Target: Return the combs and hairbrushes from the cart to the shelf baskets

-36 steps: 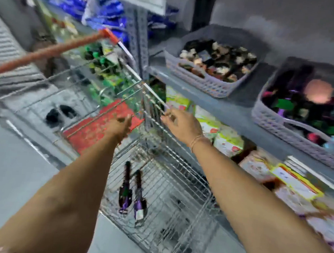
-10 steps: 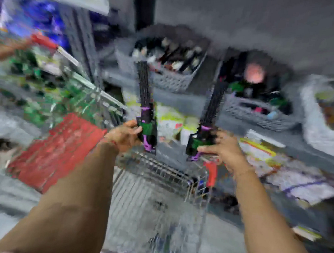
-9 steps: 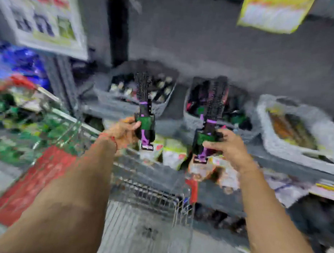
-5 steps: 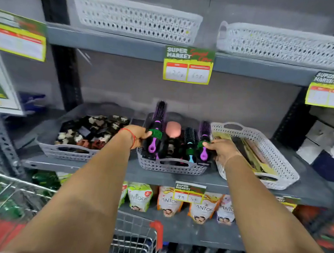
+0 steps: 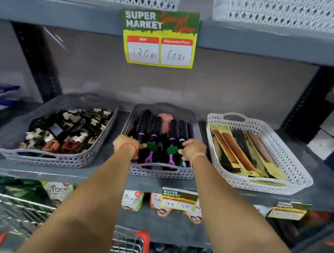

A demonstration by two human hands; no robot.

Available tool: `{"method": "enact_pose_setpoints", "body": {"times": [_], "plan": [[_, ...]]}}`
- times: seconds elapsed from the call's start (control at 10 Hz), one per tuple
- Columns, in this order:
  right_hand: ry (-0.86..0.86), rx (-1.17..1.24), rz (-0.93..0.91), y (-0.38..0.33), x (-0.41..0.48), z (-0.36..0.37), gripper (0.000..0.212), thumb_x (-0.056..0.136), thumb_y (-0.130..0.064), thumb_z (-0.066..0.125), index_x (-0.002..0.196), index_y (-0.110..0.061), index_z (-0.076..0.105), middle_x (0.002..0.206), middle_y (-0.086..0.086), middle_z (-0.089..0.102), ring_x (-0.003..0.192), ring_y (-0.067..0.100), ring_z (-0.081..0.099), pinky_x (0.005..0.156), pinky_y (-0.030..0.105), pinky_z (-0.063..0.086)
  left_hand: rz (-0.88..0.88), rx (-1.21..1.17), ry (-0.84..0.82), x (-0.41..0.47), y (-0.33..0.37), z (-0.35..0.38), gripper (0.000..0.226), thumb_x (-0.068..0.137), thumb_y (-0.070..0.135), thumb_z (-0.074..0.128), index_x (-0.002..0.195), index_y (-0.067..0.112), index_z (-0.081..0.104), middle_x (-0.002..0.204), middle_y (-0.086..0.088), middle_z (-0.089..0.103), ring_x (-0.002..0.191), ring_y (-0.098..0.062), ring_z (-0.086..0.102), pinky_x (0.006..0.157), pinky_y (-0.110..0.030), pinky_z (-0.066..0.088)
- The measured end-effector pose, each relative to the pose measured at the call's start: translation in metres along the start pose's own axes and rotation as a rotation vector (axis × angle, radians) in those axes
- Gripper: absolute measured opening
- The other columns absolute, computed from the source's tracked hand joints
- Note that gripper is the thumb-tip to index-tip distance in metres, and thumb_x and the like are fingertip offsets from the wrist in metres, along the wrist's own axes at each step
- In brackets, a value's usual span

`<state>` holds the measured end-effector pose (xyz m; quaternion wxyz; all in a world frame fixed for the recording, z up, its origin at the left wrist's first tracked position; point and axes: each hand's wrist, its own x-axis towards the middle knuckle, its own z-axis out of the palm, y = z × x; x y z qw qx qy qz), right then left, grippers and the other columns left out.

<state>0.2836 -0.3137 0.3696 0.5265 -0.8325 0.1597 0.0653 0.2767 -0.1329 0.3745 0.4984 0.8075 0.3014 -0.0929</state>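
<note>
- We take the middle basket [image 5: 159, 170] as our landmark; it sits on the grey shelf [image 5: 106, 178], its front handle rim just back from the shelf lip.
- Left of the middle basket, a grey basket of hair clips [image 5: 39, 159] stands close by, with a narrow strip of bare shelf between the two walls.
- Our left hand [image 5: 127, 146] reaches over the middle basket's left front corner, fingers curled around the green-banded handle of a round hairbrush [image 5: 153, 137]; we cannot tell how firmly they close.
- Inside the middle basket the brushes lie side by side, bristle heads toward the back wall, handles toward the front rim, nearly filling it.
- Our right hand [image 5: 192, 150] comes in over the right front corner, fingers on the handle of a second hairbrush [image 5: 173, 139]; whether it grips or merely touches, we cannot tell.
- Right of the middle basket, a white basket of combs [image 5: 290, 177] sits angled, its near corner almost touching.
- Below the middle basket, the cart [image 5: 130, 245] rim shows.
</note>
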Motion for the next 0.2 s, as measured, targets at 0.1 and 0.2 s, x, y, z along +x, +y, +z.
{"method": "enact_pose_setpoints", "body": {"times": [0.1, 0.2], "plan": [[0.109, -0.198, -0.129, -0.001, -0.018, -0.007, 0.038, 0.083, -0.003, 0.06, 0.12, 0.002, 0.056, 0.128, 0.021, 0.058, 0.114, 0.033, 0.057, 0.099, 0.034, 0.046, 0.182, 0.182, 0.164, -0.018, -0.002, -0.003, 0.05, 0.074, 0.035, 0.073, 0.104, -0.005, 0.065, 0.11, -0.021, 0.07, 0.1, -0.031, 0.068, 0.083, -0.037, 0.054], [0.21, -0.349, -0.265, 0.011, -0.061, -0.004, 0.038, 0.088, -0.008, 0.048, 0.125, -0.004, 0.054, 0.133, 0.016, 0.055, 0.122, 0.029, 0.051, 0.102, 0.03, 0.039, 0.408, 0.301, 0.253, -0.048, -0.019, -0.005, 0.043, 0.087, 0.035, 0.055, 0.104, -0.004, 0.066, 0.113, -0.026, 0.067, 0.108, -0.038, 0.062, 0.088, -0.039, 0.049]]}}
